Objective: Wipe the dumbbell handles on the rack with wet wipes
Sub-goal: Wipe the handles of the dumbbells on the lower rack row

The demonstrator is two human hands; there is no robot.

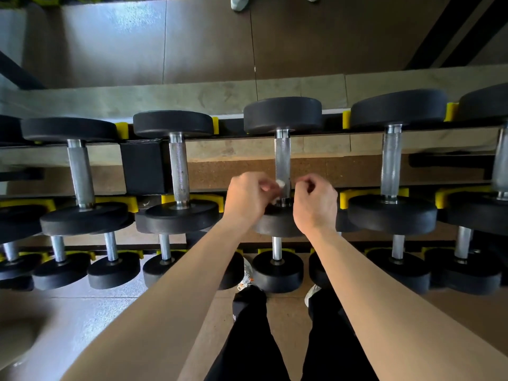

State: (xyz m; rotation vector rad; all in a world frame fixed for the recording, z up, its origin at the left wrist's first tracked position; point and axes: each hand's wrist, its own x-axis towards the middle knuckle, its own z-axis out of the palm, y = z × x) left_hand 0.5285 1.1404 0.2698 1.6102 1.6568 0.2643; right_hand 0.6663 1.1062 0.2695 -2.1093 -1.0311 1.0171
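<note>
Head view, straight down onto the rack point(143, 166). Both forearms are bare and reach forward.

Left hand point(247, 198): fingers curled, thumb and fingertips pinching a small white wet wipe point(280, 183). The wipe is crumpled and soft-looking, and is held against the left side of the dumbbell handle point(282, 158) at its near end. A second scrap of white shows just under the fingers, by the handle's collar. There is motion blur here.

Right hand point(316, 206): just right of the same handle, fingers curled toward the palm, narrow. I cannot tell whether it grips an end of the wipe or nothing, as the fingertips are blurred.

The handle is a straight bright steel cylinder with a knurled cross-hatch surface and smooth collars at both ends. It runs away from the hands between two thick, round, matte black heads. The far head point(282, 115) lies beyond the fingertips. The near head point(275, 225) lies under the wrists and is partly hidden.

Yellow cradles point(365, 192), blocky and plastic-looking, seat the heads on the black rack rails.

A neighbouring dumbbell point(179, 169) lies left of the left hand, and another point(391, 160) lies right of the right hand. Both have the same knurled steel and black discs.

Below the forearms, a lower tier of smaller dumbbells point(277, 266) has smooth, short steel handles.
</note>
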